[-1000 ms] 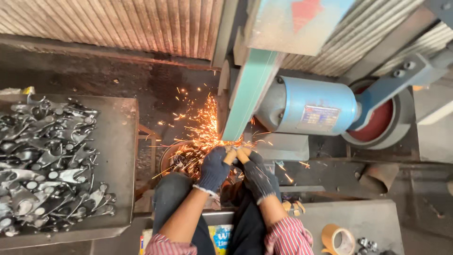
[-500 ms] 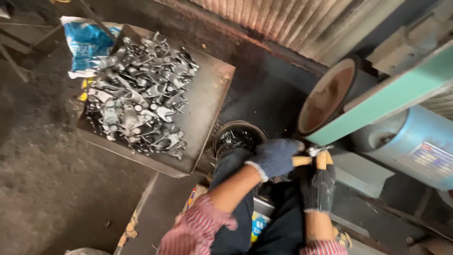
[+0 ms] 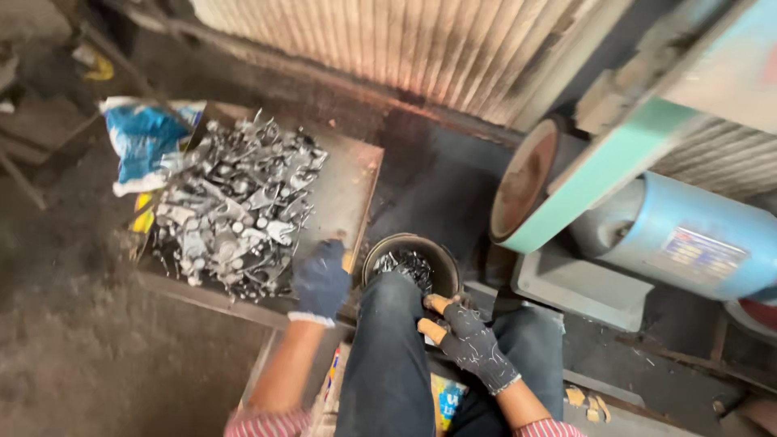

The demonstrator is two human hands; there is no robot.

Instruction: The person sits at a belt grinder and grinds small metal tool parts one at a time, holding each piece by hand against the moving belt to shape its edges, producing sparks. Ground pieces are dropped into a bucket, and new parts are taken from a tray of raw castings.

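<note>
Beside the tray (image 3: pixel 356 174), left hand (image 3: pixel 320 281) nears metal parts (image 3: pixel 231 210).

A blue plastic bag (image 3: pixel 144 139) lies at the far left beside the heap. A green sanding belt (image 3: pixel 603 174) runs over a worn wheel (image 3: pixel 526 180), with a blue motor (image 3: pixel 688 239) behind, before a corrugated metal wall (image 3: pixel 405 48).

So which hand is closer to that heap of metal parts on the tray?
Left. The left hand is at the edge of the heap of metal parts; the right hand is by the bucket.

Bare tray (image 3: pixel 344 182) strip beside parts pile (image 3: pixel 231 206).
</note>
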